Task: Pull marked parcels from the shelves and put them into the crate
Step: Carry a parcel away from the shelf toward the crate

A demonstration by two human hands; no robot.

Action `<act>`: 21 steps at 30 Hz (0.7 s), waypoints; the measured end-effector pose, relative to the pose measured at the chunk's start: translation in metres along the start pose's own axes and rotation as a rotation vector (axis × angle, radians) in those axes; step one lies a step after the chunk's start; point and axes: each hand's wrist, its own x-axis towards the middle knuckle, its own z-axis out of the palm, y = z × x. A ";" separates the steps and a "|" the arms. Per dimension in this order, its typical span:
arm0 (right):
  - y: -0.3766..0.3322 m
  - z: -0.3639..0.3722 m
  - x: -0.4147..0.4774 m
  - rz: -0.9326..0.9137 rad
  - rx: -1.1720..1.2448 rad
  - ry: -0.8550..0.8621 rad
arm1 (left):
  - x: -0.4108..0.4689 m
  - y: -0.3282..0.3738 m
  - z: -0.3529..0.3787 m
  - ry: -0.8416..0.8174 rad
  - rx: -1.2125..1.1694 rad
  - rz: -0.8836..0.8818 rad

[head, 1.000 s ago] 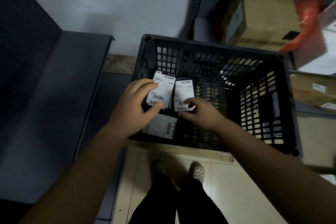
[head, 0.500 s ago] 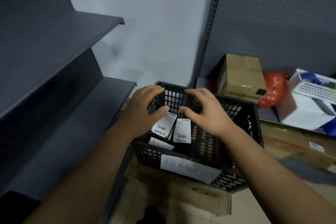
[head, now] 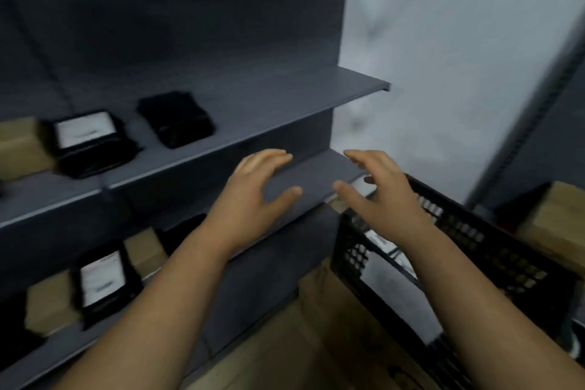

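Observation:
My left hand (head: pixel 253 196) and my right hand (head: pixel 376 190) hover empty in front of the grey shelves, fingers spread and relaxed. The black slotted crate (head: pixel 468 231) stands low at the right, partly under my right forearm, with white labels showing inside. On the upper shelf (head: pixel 253 111) lie a black parcel with a white label (head: pixel 87 139) and a plain black parcel (head: pixel 175 119). On the lower shelf sits another black parcel with a white label (head: pixel 103 282). The picture is blurred.
Brown cardboard boxes flank the parcels: one at the far left of the upper shelf (head: pixel 19 146), others on the lower shelf (head: pixel 50 304). A cardboard box (head: pixel 557 225) stands behind the crate at the right. Flattened cardboard (head: pixel 300 342) covers the floor. A pale wall (head: pixel 443 73) is behind.
Both hands have lifted out of the crate, leaving the labelled parcels inside it. The view has swung up and left from the crate to the shelves.

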 end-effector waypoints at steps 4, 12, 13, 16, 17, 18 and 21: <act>-0.083 0.053 0.008 -0.139 0.113 -0.078 | -0.067 -0.016 -0.085 0.140 0.089 -0.103; -0.284 0.206 -0.017 -0.366 0.358 -0.338 | -0.260 -0.048 -0.272 0.404 0.320 -0.373; -0.313 0.225 -0.024 -0.413 0.379 -0.372 | -0.288 -0.049 -0.295 0.436 0.367 -0.407; -0.396 0.279 -0.051 -0.534 0.466 -0.482 | -0.373 -0.045 -0.353 0.549 0.467 -0.535; -0.423 0.297 -0.062 -0.569 0.495 -0.528 | -0.402 -0.041 -0.369 0.589 0.490 -0.580; -0.449 0.312 -0.073 -0.603 0.521 -0.570 | -0.428 -0.037 -0.383 0.622 0.517 -0.624; -0.526 0.357 -0.109 -0.742 0.576 -0.687 | -0.503 -0.023 -0.422 0.705 0.626 -0.747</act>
